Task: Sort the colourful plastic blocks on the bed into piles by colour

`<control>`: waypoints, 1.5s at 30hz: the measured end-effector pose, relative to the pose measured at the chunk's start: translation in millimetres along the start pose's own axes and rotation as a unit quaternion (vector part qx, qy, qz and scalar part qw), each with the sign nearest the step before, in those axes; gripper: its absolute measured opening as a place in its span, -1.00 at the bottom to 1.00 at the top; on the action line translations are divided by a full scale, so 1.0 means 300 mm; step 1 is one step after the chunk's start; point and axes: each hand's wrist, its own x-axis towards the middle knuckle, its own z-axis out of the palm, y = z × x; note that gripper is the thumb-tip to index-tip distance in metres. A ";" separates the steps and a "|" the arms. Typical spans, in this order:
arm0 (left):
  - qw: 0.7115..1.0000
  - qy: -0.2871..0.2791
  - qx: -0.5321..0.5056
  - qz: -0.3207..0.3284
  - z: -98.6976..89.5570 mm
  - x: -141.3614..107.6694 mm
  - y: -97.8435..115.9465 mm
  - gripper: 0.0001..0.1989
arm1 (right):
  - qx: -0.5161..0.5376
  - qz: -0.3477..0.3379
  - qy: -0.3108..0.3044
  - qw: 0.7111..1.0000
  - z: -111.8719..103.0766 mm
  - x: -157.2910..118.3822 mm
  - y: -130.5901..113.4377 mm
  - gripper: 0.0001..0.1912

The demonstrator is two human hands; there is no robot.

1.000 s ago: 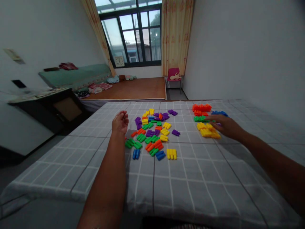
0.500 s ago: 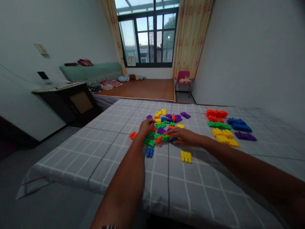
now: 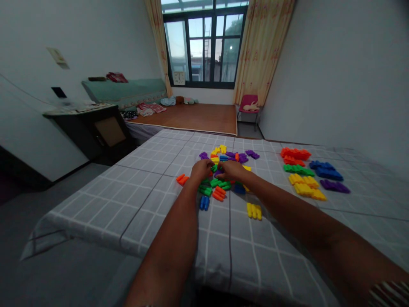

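Observation:
My left hand [image 3: 202,170] is over the left side of a loose pile of coloured plastic blocks, its fingers curled together and their tips close to a yellow block [image 3: 214,160]. Close beside it, my right hand [image 3: 232,170] reaches in from the right with bent fingers over a purple block [image 3: 219,173]. What either hand grips is too small and covered to make out. Green blocks [image 3: 220,184] and an orange block [image 3: 219,193] lie just in front of the hands. A blue block [image 3: 204,203] and a yellow block [image 3: 254,211] are nearer to me.
Grouped blocks lie at the right on the checked tablecloth [image 3: 159,200]: orange [image 3: 295,154], green [image 3: 299,170], yellow [image 3: 303,187], blue [image 3: 326,170] and purple [image 3: 335,186]. An orange block [image 3: 182,179] lies left of the pile. Beyond stand a bed [image 3: 204,117] and a pink chair [image 3: 247,103].
My right hand has moved up and left, closer to my left hand, uncovering green and orange blocks at the pile's front. The orange block there now lies slightly apart. The view has shifted slightly.

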 end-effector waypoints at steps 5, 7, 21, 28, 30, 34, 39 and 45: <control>1.000 0.004 0.009 0.009 0.009 0.009 -0.003 -0.69 | 0.062 -0.056 0.022 0.996 -0.011 -0.023 0.046 -0.59; 1.000 0.002 0.023 0.012 0.012 0.011 -0.003 -0.70 | 0.082 -0.059 0.049 0.994 -0.027 -0.056 0.062 -0.70; 0.990 -0.013 0.142 -0.002 0.021 0.015 -0.002 -0.67 | 0.221 0.133 0.045 0.965 -0.062 -0.401 0.324 -0.81; 0.988 -0.024 0.149 0.012 0.026 0.027 -0.018 -0.66 | 0.126 0.098 0.052 0.986 -0.091 -0.459 0.389 -0.78; 0.989 -0.024 0.144 0.013 0.027 0.030 -0.023 -0.67 | 0.161 0.048 0.070 0.983 -0.097 -0.470 0.405 -0.73; 0.990 -0.025 0.139 0.017 0.030 0.031 -0.029 -0.68 | 0.217 -0.124 0.006 0.968 -0.107 -0.488 0.404 -0.51; 0.990 -0.024 0.140 0.022 0.032 0.031 -0.034 -0.68 | 0.176 -0.037 -0.028 0.983 -0.105 -0.490 0.369 -0.55; 0.989 -0.029 0.145 0.020 0.032 0.033 -0.033 -0.67 | 0.121 0.010 -0.037 0.992 -0.100 -0.490 0.364 -0.43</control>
